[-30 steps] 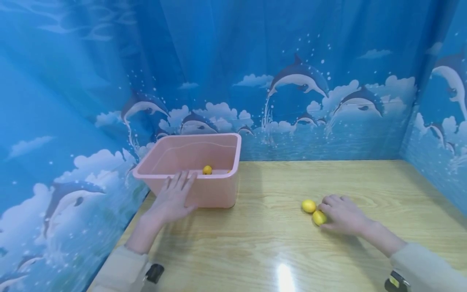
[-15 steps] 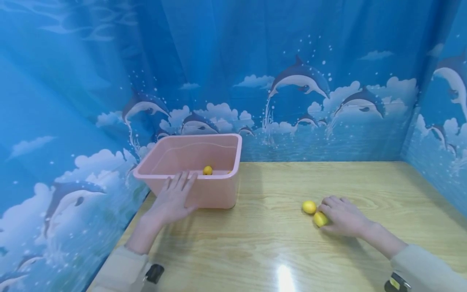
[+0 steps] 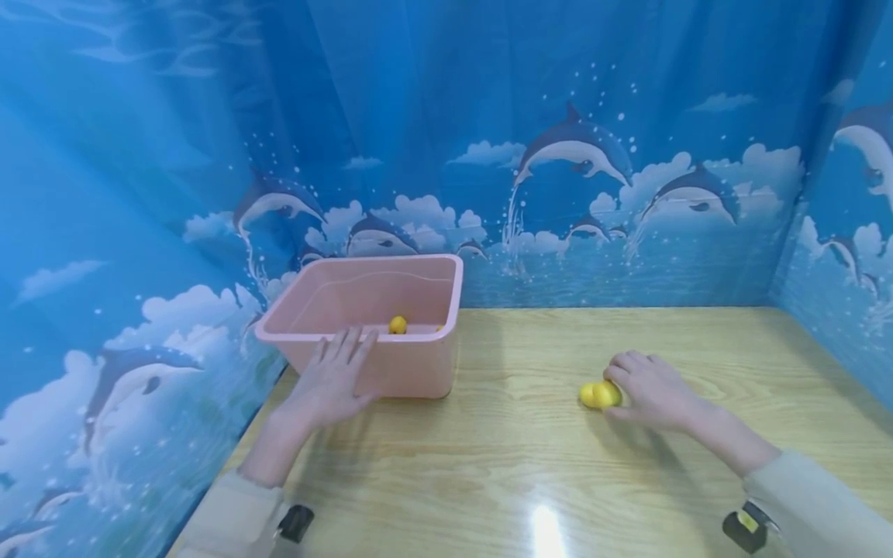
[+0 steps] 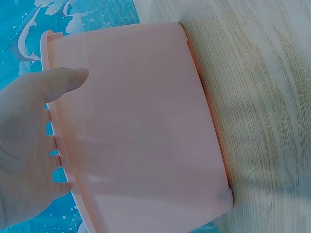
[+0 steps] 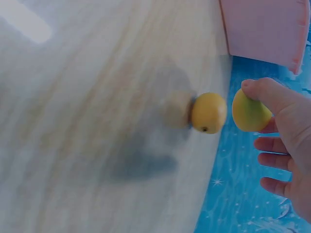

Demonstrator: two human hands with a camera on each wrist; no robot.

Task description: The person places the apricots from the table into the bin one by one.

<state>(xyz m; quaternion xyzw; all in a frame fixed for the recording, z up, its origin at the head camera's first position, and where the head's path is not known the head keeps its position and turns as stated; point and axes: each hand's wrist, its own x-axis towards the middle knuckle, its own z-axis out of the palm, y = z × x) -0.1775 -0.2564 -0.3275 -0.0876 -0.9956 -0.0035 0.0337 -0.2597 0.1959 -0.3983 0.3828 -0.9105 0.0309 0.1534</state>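
My right hand [image 3: 652,391] pinches a yellow-green lemon [image 5: 251,110] between thumb and fingers, held just above the table. Beside it, a second yellow lemon [image 5: 209,113] rests on the table; the two overlap in the head view. My left hand [image 3: 333,384] holds the near rim of a pink plastic bin [image 3: 412,368]. Its thumb lies against the outer wall in the left wrist view, while the other fingers reach over the rim, their tips hidden there. Inside the bin sits a yellow-orange fruit [image 3: 398,325], with a sliver of another beside the right wall.
The wooden table [image 3: 516,449] carries the bin at its left edge. A blue curtain [image 3: 418,116] printed with dolphins hangs behind the table and on both sides.
My right hand has lifted its lemon off the table and shifted slightly away from me, toward the second lemon. The left hand and the bin stay in place.
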